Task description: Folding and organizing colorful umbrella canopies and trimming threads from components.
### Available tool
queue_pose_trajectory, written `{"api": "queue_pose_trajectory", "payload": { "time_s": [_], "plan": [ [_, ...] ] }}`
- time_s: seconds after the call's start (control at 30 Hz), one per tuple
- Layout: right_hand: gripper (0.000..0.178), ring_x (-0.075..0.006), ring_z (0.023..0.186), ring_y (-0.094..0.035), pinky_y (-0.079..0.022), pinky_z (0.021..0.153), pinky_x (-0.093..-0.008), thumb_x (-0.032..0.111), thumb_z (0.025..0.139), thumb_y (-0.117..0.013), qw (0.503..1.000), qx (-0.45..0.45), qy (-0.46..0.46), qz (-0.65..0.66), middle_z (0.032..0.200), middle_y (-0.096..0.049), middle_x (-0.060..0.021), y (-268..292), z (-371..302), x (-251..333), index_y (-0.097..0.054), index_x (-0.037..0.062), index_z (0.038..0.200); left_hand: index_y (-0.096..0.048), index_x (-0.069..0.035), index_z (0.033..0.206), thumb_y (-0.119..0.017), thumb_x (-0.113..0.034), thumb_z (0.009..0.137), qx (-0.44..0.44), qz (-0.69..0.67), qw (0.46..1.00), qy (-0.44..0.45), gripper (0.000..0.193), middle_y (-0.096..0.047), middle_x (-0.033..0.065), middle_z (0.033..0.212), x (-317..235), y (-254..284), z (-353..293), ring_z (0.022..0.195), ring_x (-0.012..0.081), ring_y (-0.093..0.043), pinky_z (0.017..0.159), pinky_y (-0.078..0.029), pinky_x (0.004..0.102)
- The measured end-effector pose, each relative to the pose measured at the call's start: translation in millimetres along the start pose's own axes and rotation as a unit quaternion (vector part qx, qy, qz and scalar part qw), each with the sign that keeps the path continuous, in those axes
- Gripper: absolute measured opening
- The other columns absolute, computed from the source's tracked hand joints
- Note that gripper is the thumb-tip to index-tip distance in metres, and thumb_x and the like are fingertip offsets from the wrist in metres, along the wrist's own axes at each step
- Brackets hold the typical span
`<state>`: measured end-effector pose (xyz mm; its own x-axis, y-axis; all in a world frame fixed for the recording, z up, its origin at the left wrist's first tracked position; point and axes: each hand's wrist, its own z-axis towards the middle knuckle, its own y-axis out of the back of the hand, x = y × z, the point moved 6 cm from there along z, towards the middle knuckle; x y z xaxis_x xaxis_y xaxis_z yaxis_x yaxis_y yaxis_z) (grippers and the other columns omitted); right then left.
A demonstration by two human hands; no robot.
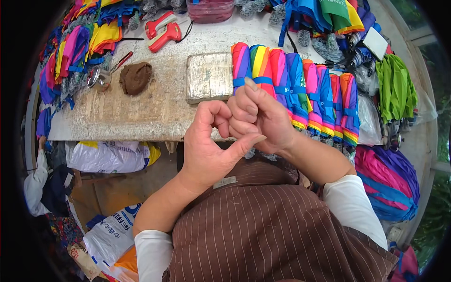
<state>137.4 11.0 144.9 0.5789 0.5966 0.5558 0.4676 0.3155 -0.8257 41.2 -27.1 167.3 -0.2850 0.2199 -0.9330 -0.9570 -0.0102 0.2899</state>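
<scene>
My left hand (202,141) and my right hand (263,115) meet just above the table's front edge. The left fingers curl in against the right hand, with the thumb stretched out toward it. On the right hand the fingers are folded and the thumb points up. Anything pinched between them is hidden or too small to make out. Right behind the hands lies a row of folded rainbow umbrellas (291,89), each bound by a blue strap. Beside that row, a flat block (209,77) wrapped in shiny tape rests on the table.
On the worn table (159,113) are a brown cloth lump (135,78), a small glass jar (98,77), and red-and-white hand tools (165,37). Umbrella bundles (101,37) crowd the far left. Green umbrellas (397,89) hang right. Another person's sleeve (36,188) shows at left.
</scene>
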Motion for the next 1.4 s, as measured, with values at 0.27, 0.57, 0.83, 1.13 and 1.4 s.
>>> {"api": "queue_pose_trajectory", "payload": {
  "time_s": [0.27,0.57,0.83,1.13,1.4],
  "plan": [
    [0.044,-0.0120,0.049,-0.033,-0.031,0.048,-0.0260,0.042,0.099,-0.035,0.996,-0.082,-0.010,0.044,0.062,-0.034,0.0004,24.2,-8.2,-1.1,-0.035,0.0128,0.067,-0.043,-0.005,0.104,-0.079,-0.009,0.072,0.020,-0.021,0.999,0.013,0.048,-0.043,-0.0016,0.086,19.3,-24.0,0.7,0.074,0.0072,-0.039,0.067,-0.037,0.0205],
    [0.043,-0.0105,0.049,-0.033,-0.029,0.048,-0.0256,0.042,0.100,-0.035,0.988,-0.089,-0.013,0.126,0.062,-0.034,0.0023,43.5,-5.3,13.4,-0.035,0.0144,0.067,-0.048,-0.004,0.100,-0.084,-0.016,0.066,-0.013,-0.034,0.999,-0.027,0.051,-0.044,0.0002,0.072,31.0,-41.1,21.9,0.062,0.0089,-0.039,0.056,-0.038,0.0228],
    [0.041,-0.0081,0.043,-0.030,-0.026,0.043,-0.0244,0.038,0.101,-0.031,0.985,-0.050,-0.003,0.166,0.063,-0.037,0.0039,47.1,-6.4,16.5,-0.037,0.0159,0.066,-0.049,-0.006,0.104,-0.085,-0.013,0.062,-0.018,0.051,0.987,-0.151,0.056,-0.047,0.0016,0.072,7.7,-47.1,29.2,0.056,0.0111,-0.040,0.049,-0.036,0.0248],
    [0.042,-0.0058,0.043,-0.027,-0.024,0.041,-0.0226,0.041,0.101,-0.032,0.975,-0.064,-0.027,0.211,0.062,-0.036,0.0056,40.4,-12.7,5.3,-0.039,0.0171,0.066,-0.051,-0.006,0.106,-0.081,-0.007,0.064,0.003,0.071,0.979,-0.189,0.051,-0.057,0.0034,0.080,-8.0,-42.9,18.2,0.058,0.0126,-0.048,0.052,-0.042,0.0254],
    [0.042,-0.0063,0.044,-0.029,-0.025,0.042,-0.0230,0.040,0.100,-0.033,0.982,-0.072,-0.017,0.173,0.062,-0.037,0.0051,32.5,-19.4,-2.1,-0.039,0.0162,0.067,-0.052,-0.007,0.104,-0.079,-0.007,0.066,0.014,0.033,0.987,-0.157,0.046,-0.056,0.0027,0.081,-9.5,-35.1,6.9,0.059,0.0113,-0.046,0.052,-0.039,0.0242]
  ]
}}
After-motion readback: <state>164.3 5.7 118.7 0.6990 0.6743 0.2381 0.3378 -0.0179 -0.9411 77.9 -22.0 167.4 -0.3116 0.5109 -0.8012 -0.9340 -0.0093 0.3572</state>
